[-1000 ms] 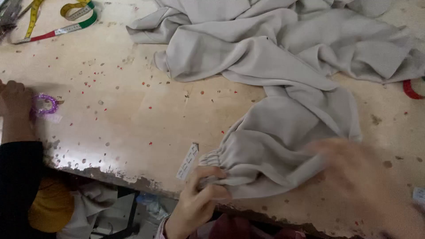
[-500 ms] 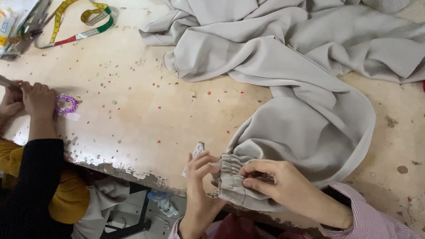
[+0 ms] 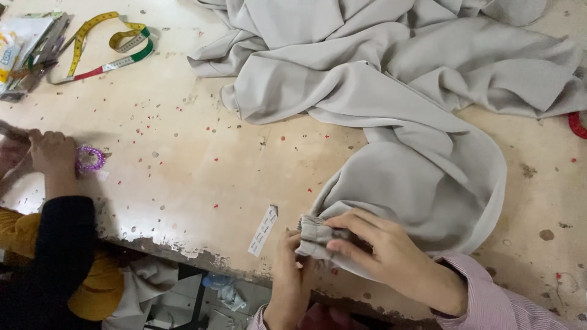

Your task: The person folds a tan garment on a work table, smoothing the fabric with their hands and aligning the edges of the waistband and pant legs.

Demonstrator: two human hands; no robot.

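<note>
At the near edge of the worn worktable [image 3: 183, 183] we see our left hand [image 3: 290, 278] and right hand [image 3: 382, 253] meeting on the gathered, elasticated end of a pale grey garment [image 3: 403, 122]. That ruched cuff [image 3: 315, 235] sits just inside the near edge, a little right of its middle. Our right hand lies over it from the right, fingers [image 3: 354, 235] curled and pinching the bunched cloth, while the left comes up from below the edge with its fingertips closed on the cuff's lower side. A pink striped sleeve [image 3: 495, 302] covers the right wrist.

The cloth is smooth, matte and soft, falling in broad rounded folds; it runs from the cuff up to a larger heap at the far right corner. Just left of the cuff a small white paper tag [image 3: 263, 230] lies flat on the table, apart from the cloth.

The tabletop is a beige, scuffed surface, chipped dark along its near edge and speckled with tiny red and pale flecks. Near the far left corner a yellow and green measuring tape [image 3: 113, 43] lies looped. At the left edge another person's hand [image 3: 52, 153], in a black sleeve, rests beside a purple beaded ring [image 3: 92, 159].
</note>
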